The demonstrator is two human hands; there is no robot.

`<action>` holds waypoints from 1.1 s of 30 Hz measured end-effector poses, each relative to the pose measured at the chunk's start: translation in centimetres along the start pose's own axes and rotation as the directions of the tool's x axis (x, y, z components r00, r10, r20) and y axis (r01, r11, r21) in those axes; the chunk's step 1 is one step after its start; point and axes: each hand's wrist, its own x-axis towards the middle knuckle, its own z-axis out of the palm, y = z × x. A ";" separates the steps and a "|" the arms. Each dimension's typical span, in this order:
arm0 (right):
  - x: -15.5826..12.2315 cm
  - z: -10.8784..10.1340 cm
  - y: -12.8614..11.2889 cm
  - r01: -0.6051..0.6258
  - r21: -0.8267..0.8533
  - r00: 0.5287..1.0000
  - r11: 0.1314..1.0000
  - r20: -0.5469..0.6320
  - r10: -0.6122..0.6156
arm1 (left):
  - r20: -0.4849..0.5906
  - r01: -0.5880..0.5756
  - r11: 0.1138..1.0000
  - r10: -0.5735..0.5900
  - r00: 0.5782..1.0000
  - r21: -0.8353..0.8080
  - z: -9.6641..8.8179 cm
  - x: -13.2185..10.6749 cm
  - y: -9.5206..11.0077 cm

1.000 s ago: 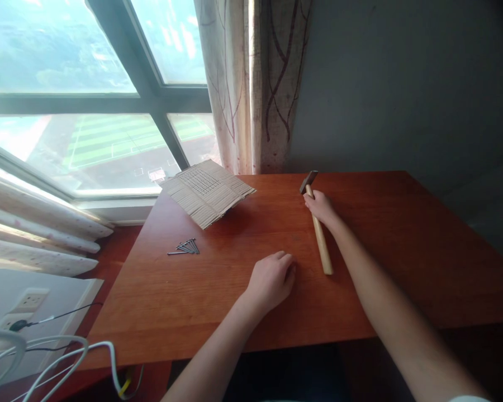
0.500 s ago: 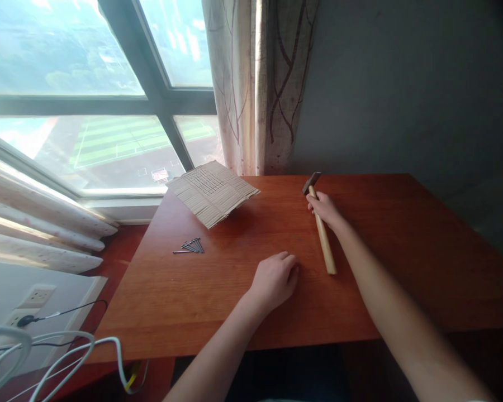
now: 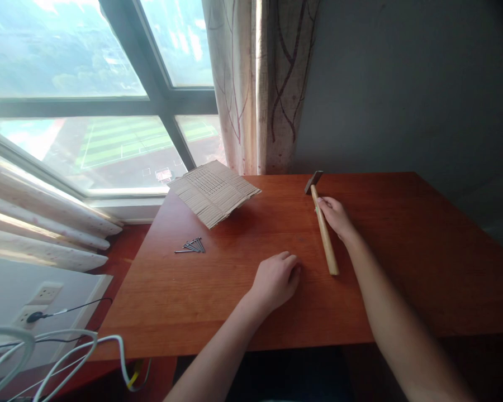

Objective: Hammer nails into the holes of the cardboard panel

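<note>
The fingers of the person's right hand [image 3: 334, 215] touch the side of a hammer with a long, pale wooden handle and a dark metal head [image 3: 326, 243], up near the head, and it is hard to tell if they grip it or only rest on it. The hammer lies on a shiny, red-brown wooden worktop [image 3: 444, 251], with its head at the far side and the end of its handle toward the person. The left hand [image 3: 274, 279] rests on the worktop with its back up, near the handle's end but not touching it. Its fingers are curled under, so one cannot see how tight they are. Past the left hand, to the left, is a little heap of thin, grey metal nails [image 3: 195, 245], some lying across each other. Behind the nails is a flat, ridged, light brown cardboard square [image 3: 212, 190], with neat rows of tiny dark dots in its middle. It sits up off the worktop, and what is under it is hidden. Farther back are a big window with a grey frame [image 3: 159, 103] and a pale curtain with dark branch shapes [image 3: 251, 100]. Loopy white cables [image 3: 94, 349] hang at the lower left.
</note>
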 end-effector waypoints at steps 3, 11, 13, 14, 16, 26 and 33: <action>-0.3 -0.2 0.0 -0.004 0.035 1.000 0.999 -0.011 0.004 | -0.012 0.019 1.000 -0.020 1.000 -0.009 -0.6 0.0 0.4; -0.5 -1.3 -0.3 -0.064 0.085 0.998 0.994 -0.012 0.066 | -0.331 0.174 0.959 -0.094 0.939 0.223 -10.2 1.5 0.0; -0.4 -1.5 -0.1 -0.071 0.071 0.997 0.995 -0.010 0.072 | -0.424 0.310 0.907 -0.170 0.890 0.287 -13.1 2.5 -2.0; -0.3 -1.6 0.0 -0.076 0.063 0.997 0.995 -0.008 0.076 | -0.441 0.350 0.880 -0.188 0.878 0.322 -14.4 3.0 -3.3; -0.2 -1.7 0.1 -0.085 0.050 0.996 0.995 -0.002 0.085 | -0.458 0.395 0.834 -0.198 0.867 0.386 -16.3 4.0 -5.9; -0.2 -2.0 0.0 -0.090 0.046 0.996 0.995 0.004 0.089 | -0.339 0.427 0.781 -0.292 0.894 0.456 -18.0 4.9 -11.0; -0.1 -2.4 0.2 -0.072 0.000 0.996 0.997 -0.049 0.072 | -0.353 0.395 0.789 -0.242 0.904 0.470 -16.4 4.6 -10.2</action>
